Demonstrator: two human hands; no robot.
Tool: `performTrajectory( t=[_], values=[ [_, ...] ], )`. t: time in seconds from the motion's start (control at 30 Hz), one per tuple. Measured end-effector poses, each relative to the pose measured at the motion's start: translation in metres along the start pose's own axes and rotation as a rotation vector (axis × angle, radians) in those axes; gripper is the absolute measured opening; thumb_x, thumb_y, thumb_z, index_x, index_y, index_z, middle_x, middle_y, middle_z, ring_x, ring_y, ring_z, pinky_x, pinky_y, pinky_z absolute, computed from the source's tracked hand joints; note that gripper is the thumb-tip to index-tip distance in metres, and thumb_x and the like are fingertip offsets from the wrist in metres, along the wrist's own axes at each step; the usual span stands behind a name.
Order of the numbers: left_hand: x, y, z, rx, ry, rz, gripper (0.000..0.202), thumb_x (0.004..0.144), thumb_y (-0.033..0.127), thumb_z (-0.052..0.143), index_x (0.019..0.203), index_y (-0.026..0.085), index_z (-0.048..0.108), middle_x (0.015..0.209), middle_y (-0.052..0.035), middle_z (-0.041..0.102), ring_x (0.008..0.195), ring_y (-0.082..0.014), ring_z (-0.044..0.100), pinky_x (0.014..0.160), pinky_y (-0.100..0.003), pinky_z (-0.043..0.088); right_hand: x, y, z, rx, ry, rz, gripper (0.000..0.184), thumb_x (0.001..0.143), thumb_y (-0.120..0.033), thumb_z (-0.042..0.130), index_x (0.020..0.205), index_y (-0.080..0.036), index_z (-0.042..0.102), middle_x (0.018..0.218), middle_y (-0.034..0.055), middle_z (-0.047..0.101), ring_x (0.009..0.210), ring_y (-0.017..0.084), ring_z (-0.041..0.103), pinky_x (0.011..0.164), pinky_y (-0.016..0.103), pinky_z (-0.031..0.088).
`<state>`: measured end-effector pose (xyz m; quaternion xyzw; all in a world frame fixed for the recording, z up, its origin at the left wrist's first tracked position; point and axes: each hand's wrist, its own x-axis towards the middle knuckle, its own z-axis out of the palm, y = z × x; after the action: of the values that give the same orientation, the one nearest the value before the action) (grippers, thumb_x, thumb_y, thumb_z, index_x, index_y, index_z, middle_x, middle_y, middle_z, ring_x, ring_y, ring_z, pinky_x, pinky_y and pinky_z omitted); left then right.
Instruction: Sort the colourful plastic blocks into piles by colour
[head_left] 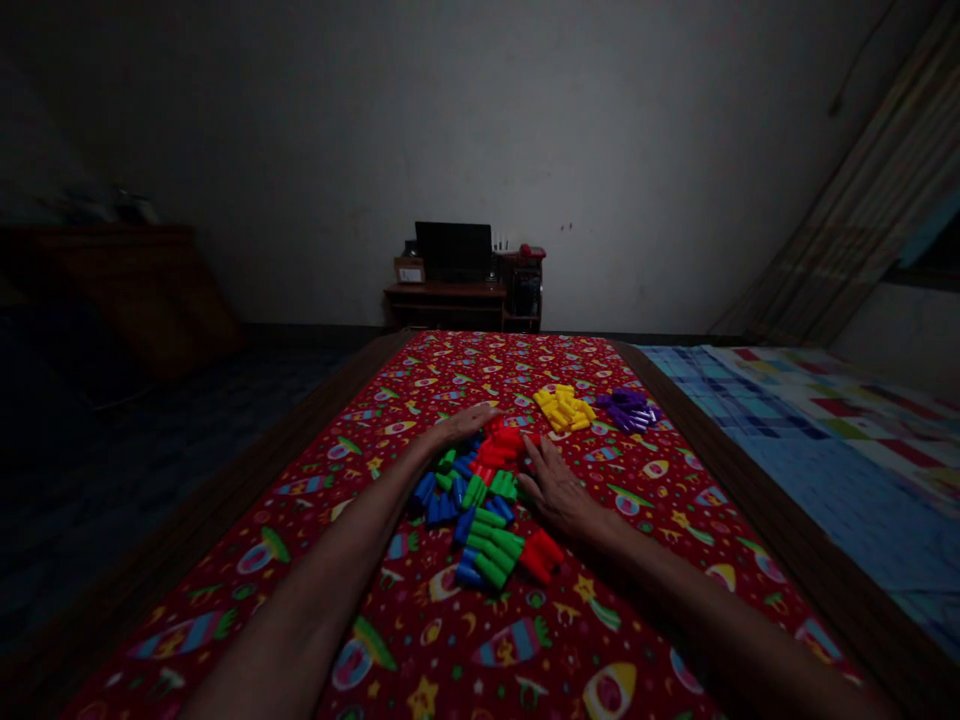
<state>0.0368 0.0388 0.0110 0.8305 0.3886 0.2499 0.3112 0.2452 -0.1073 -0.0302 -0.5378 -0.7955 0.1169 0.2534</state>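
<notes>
A mixed heap of short, tube-like plastic pieces lies between my hands on the red patterned cloth (420,660). Red pieces (499,448) make up its far part, while green pieces (499,552) and blue pieces (442,508) are jumbled nearer to me. My left hand (469,424) reaches along the far left of the heap, fingers stretched out over the edge of the red pieces. On the right side, my right hand (559,487) lies low with its fingers apart, the tips at the red pieces. Neither hand visibly grips a piece. A few red pieces (541,556) sit close to me, beside the green ones.
Beyond my right hand are a yellow pile (565,408) and a purple pile (628,411) of similar pieces. A desk (446,291) with a monitor (453,250) stands against the far wall. A bed with a blue checked cover (780,470) is to the right.
</notes>
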Motion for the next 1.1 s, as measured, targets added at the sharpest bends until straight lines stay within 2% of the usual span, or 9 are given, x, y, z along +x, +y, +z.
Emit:
performTrajectory(
  t=[0.17, 0.27, 0.37, 0.43, 0.5, 0.63, 0.73, 0.87, 1.1],
  values=[
    [-0.018, 0.027, 0.005, 0.0, -0.108, 0.071, 0.048, 0.08, 0.062, 0.048, 0.093, 0.023, 0.072, 0.105, -0.004, 0.073, 0.111, -0.0238, 0.06, 0.099, -0.033, 0.045, 0.024, -0.008, 0.0, 0.166, -0.011, -0.065, 0.063, 0.093, -0.046, 0.039, 0.149, -0.018, 0.027, 0.154, 0.0165, 0.026, 0.143, 0.029, 0.019, 0.113, 0.054, 0.023],
    [-0.042, 0.04, -0.005, 0.051, -0.119, 0.117, 0.049, 0.086, 0.058, 0.042, 0.105, 0.023, 0.069, 0.118, -0.0044, 0.069, 0.119, -0.0225, 0.055, 0.105, -0.033, 0.04, 0.019, -0.013, -0.014, 0.316, -0.007, -0.126, 0.057, 0.094, -0.047, 0.037, 0.146, -0.022, 0.035, 0.149, 0.0119, 0.038, 0.139, 0.025, 0.033, 0.113, 0.048, 0.029],
    [-0.074, 0.063, -0.007, 0.216, -0.035, 0.178, 0.049, 0.094, 0.049, 0.032, 0.125, 0.022, 0.059, 0.134, -0.0057, 0.058, 0.129, -0.0224, 0.047, 0.112, -0.039, 0.03, 0.007, -0.018, -0.031, 0.407, 0.067, -0.143, 0.052, 0.095, -0.046, 0.036, 0.142, -0.023, 0.042, 0.144, 0.0093, 0.046, 0.133, 0.022, 0.041, 0.111, 0.042, 0.032],
    [-0.1, 0.085, 0.004, 0.346, 0.017, 0.249, 0.046, 0.097, 0.043, 0.031, 0.133, 0.024, 0.052, 0.142, -0.0056, 0.05, 0.135, -0.0234, 0.038, 0.116, -0.047, 0.019, 0.0, -0.02, -0.04, 0.449, 0.1, -0.143, 0.05, 0.095, -0.045, 0.036, 0.139, -0.024, 0.045, 0.143, 0.0083, 0.048, 0.131, 0.021, 0.044, 0.11, 0.041, 0.034],
    [-0.127, 0.111, 0.026, 0.443, -0.033, 0.375, 0.042, 0.097, 0.04, 0.036, 0.135, 0.027, 0.049, 0.146, -0.0042, 0.046, 0.138, -0.0241, 0.033, 0.116, -0.052, 0.011, -0.005, -0.02, -0.045, 0.482, 0.117, -0.111, 0.049, 0.095, -0.046, 0.036, 0.136, -0.024, 0.049, 0.139, 0.0083, 0.052, 0.127, 0.021, 0.049, 0.107, 0.04, 0.037],
    [-0.165, 0.145, 0.077, 0.57, -0.159, 0.618, 0.036, 0.094, 0.038, 0.045, 0.128, 0.028, 0.053, 0.144, -0.0033, 0.048, 0.139, -0.023, 0.031, 0.118, -0.049, 0.006, -0.014, -0.013, -0.041, 0.515, 0.175, 0.027, 0.048, 0.093, -0.05, 0.036, 0.126, -0.022, 0.058, 0.13, 0.0089, 0.059, 0.121, 0.023, 0.053, 0.104, 0.043, 0.04],
    [-0.165, 0.145, 0.091, 0.678, -0.09, 0.613, 0.03, 0.095, 0.028, 0.042, 0.12, 0.025, 0.058, 0.128, -0.0066, 0.06, 0.132, -0.0237, 0.041, 0.118, -0.051, 0.007, -0.02, -0.004, -0.032, 0.547, 0.223, 0.095, 0.049, 0.092, -0.052, 0.036, 0.117, -0.02, 0.063, 0.12, 0.01, 0.065, 0.112, 0.024, 0.059, 0.098, 0.043, 0.045],
    [-0.148, 0.126, 0.073, 0.792, 0.005, 0.527, 0.025, 0.096, 0.024, 0.041, 0.109, 0.021, 0.061, 0.114, -0.0082, 0.065, 0.128, -0.0254, 0.046, 0.116, -0.054, 0.011, -0.02, 0.007, -0.024, 0.524, 0.26, 0.13, 0.042, 0.088, -0.047, 0.042, 0.107, -0.018, 0.067, 0.104, 0.0091, 0.071, 0.098, 0.024, 0.065, 0.088, 0.041, 0.05],
    [-0.142, 0.086, 0.045, 0.785, 0.139, 0.377, 0.036, 0.093, 0.035, 0.048, 0.128, 0.026, 0.053, 0.144, -0.0073, 0.047, 0.135, -0.0273, 0.037, 0.115, -0.056, 0.006, 0.02, -0.001, -0.03, 0.398, 0.275, 0.099, 0.037, 0.085, -0.035, 0.05, 0.116, -0.02, 0.065, 0.113, 0.0091, 0.069, 0.108, 0.026, 0.061, 0.094, 0.043, 0.047]
  ],
)
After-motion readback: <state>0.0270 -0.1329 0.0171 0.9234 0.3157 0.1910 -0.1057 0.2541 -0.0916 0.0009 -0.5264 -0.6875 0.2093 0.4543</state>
